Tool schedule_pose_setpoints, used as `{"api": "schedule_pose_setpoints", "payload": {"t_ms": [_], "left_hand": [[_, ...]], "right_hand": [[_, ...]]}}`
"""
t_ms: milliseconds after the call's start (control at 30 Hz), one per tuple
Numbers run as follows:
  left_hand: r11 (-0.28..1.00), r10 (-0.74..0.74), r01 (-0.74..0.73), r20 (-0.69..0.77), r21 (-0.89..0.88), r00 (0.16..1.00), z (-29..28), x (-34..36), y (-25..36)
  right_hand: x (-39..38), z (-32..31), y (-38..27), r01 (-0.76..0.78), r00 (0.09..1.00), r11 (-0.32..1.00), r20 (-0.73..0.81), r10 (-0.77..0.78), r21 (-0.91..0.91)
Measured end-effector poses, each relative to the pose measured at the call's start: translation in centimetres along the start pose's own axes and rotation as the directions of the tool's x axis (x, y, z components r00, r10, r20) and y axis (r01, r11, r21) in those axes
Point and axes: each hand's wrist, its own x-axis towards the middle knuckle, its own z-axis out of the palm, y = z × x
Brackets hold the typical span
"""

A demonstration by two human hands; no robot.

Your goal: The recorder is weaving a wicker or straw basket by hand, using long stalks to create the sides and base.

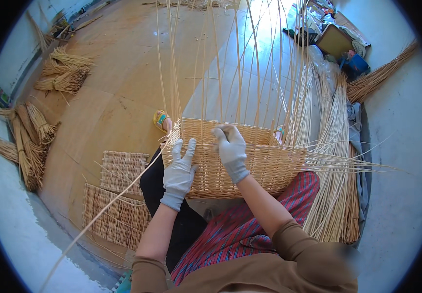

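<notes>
A half-woven wicker basket (250, 168) rests across my lap, rectangular, with tall bare stakes (238, 73) rising from its walls. My left hand (179, 171), in a pale work glove, lies against the near wall at the left end, fingers spread and touching the weave. Over the near rim, right of it, my gloved right hand (231, 148) is closed with fingers curled together; whatever is between them cannot be made out. One long wicker strand (108, 205) runs from the basket's left end toward the lower left. Loose strand ends (347, 163) stick out at the right end.
Two woven panels (115, 215) lie on the floor at left. Tied wicker bundles (28, 141) lean along the left wall. Long pale wicker (330, 195) is spread at right, beside a brown bundle (381, 73) and a pile of boxes and bags (335, 41).
</notes>
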Motion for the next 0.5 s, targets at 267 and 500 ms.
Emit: {"api": "schedule_pose_setpoints", "payload": {"t_ms": [267,500], "left_hand": [[0.992,-0.101,0.103,0.022,-0.072,0.995,0.0,0.9,1.7],[0.982,0.011,-0.040,-0.153,-0.186,0.988,1.4,0.6,0.7]], "right_hand": [[5.4,5.1,-4.3,0.402,0.911,0.593,0.239,-0.337,-0.698],[-0.1,-5.6,-0.1,0.114,0.990,0.993,0.073,-0.117,0.032]]}}
